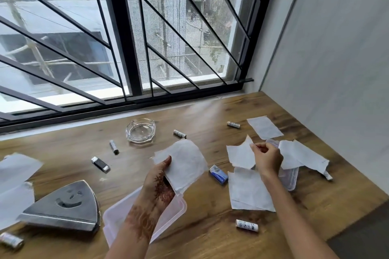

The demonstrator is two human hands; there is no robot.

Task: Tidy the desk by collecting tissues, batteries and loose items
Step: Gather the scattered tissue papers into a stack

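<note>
My left hand grips a stack of white tissues above a clear plastic lid. My right hand pinches the corner of another tissue, lifted off the desk. More tissues lie flat: one below my right hand, one at the far right, one draped over a clear container. Several batteries are scattered about, among them one near the front, one by the ashtray and one further right.
A glass ashtray stands near the window. A black lighter, a small blue box and a grey triangular metal object lie on the wooden desk. White paper sits at the far left. A wall bounds the right.
</note>
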